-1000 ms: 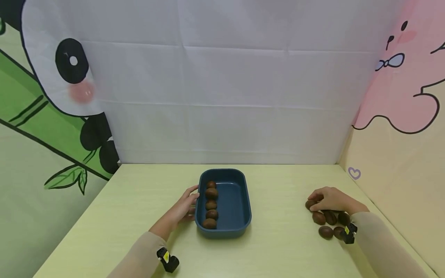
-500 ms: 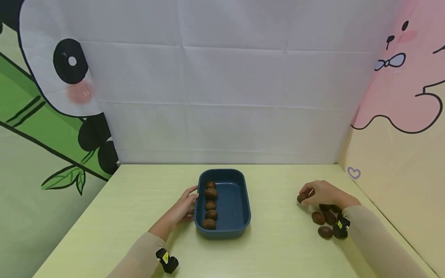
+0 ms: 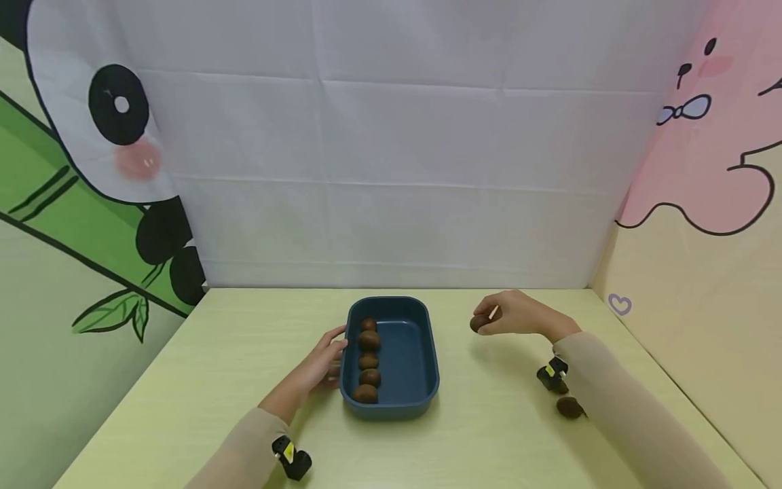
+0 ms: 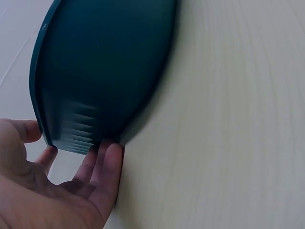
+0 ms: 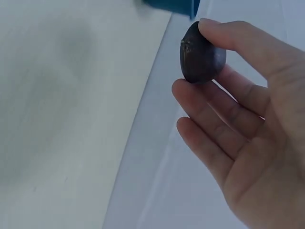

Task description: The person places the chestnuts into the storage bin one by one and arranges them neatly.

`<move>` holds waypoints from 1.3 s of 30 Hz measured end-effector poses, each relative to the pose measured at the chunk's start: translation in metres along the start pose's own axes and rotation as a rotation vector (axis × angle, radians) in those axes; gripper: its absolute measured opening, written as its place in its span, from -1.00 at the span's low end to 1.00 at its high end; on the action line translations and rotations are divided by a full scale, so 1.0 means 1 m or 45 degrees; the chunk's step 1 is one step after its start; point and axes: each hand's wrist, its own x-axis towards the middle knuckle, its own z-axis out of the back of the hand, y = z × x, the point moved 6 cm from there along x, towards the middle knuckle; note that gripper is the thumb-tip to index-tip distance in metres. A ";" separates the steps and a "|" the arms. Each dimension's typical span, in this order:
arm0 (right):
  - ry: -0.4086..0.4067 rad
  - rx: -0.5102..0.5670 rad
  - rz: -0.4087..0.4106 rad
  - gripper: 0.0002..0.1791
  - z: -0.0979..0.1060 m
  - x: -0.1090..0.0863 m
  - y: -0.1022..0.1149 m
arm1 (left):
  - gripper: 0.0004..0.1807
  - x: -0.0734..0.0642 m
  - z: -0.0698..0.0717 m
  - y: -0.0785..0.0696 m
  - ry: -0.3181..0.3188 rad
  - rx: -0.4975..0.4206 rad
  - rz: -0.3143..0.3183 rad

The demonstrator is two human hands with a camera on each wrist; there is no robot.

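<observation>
My right hand (image 3: 516,314) pinches a dark brown chestnut (image 5: 202,55) between thumb and fingertips, raised over the table to the right of the tray. The blue rectangular tray (image 3: 406,412) stands at the middle of the table. Inside it, along its left wall, several brown chestnuts (image 3: 368,361) form a row from back to front. My left hand (image 4: 62,181) rests against the tray's left outer wall, its fingers fairly straight and the fingertips touching the wall. Another chestnut (image 3: 569,407) lies on the table at the right, partly beside my right sleeve, which hides the others there.
The pale yellow table (image 3: 256,326) ends at a white cloth backdrop (image 3: 403,204). Painted side walls rise at left and right. Black wrist cameras sit on both forearms. The right half of the tray's floor (image 3: 403,360) shows bare.
My right hand has lifted a chestnut off the group at the right and carried it left and back, toward the tray. The left hand and tray stay in place.
</observation>
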 end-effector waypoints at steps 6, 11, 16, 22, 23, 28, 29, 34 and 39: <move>-0.019 0.019 0.040 -0.62 -0.006 0.027 0.038 | -0.35 -0.001 0.000 -0.001 0.016 0.013 -0.005; -0.033 0.060 0.082 -0.60 -0.017 0.050 0.066 | -0.38 -0.003 -0.001 -0.001 0.001 0.012 0.000; -0.059 0.051 0.079 -0.58 -0.032 0.072 0.087 | -0.39 -0.008 -0.003 0.000 -0.008 0.015 0.009; -0.119 0.050 0.024 -0.59 -0.051 0.096 0.098 | -0.39 -0.014 -0.007 -0.003 -0.013 0.018 0.010; -0.130 0.058 0.011 -0.60 -0.054 0.099 0.098 | -0.39 -0.015 -0.007 -0.003 -0.016 0.017 0.012; -0.187 0.083 -0.044 -0.76 -0.068 0.118 0.100 | -0.38 -0.012 -0.005 -0.004 -0.012 0.012 0.007; -0.199 0.083 -0.047 -0.82 -0.071 0.121 0.101 | -0.38 -0.010 -0.004 -0.004 -0.013 0.007 0.010; -0.240 0.059 -0.112 -0.57 -0.087 0.136 0.100 | -0.36 -0.006 -0.001 -0.002 0.011 0.002 0.010; -0.282 0.013 -0.259 -0.36 -0.094 0.140 0.093 | -0.38 -0.003 -0.002 -0.002 0.022 -0.007 0.002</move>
